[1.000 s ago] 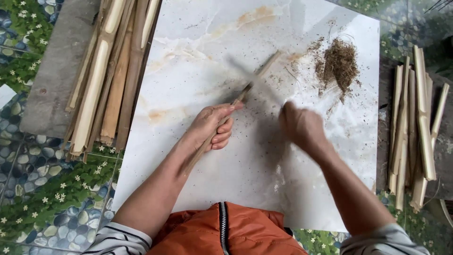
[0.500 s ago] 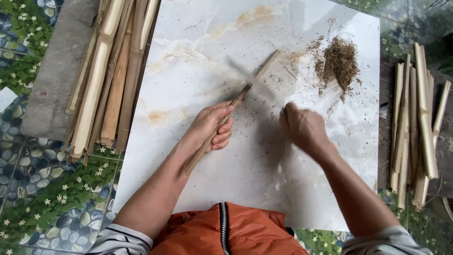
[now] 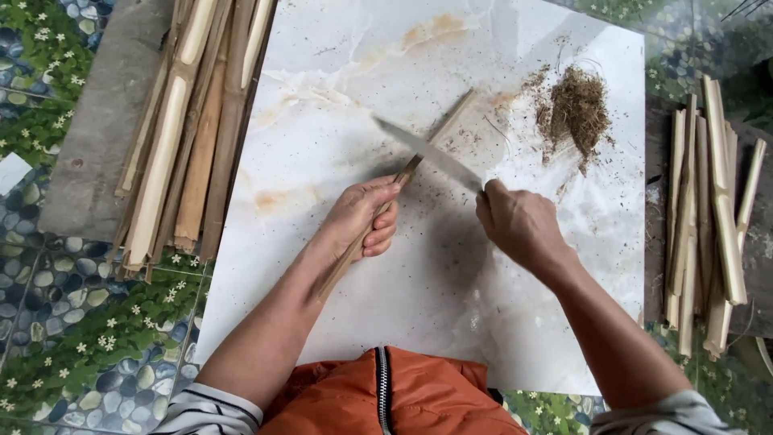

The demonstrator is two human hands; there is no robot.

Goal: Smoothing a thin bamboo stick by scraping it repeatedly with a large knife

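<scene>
A bamboo strip [image 3: 419,165] is held slanted over the white marble slab [image 3: 338,105], gripped by the closed fingers of the left hand [image 3: 358,217]. A knife [image 3: 427,153], clenched in the right hand [image 3: 519,225], is laid across it. Brown shavings [image 3: 576,109] are heaped nearby; bamboo bundles [image 3: 189,121] lie beside the slab.

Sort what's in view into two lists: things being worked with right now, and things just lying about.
In use:
- left hand gripping a thin tan bamboo strip
- right hand holding a long grey-bladed knife across it
- white marbled slab underneath

Lying about:
- brown heap of shavings
- bamboo bundle on the left
- split bamboo stack on the right
</scene>
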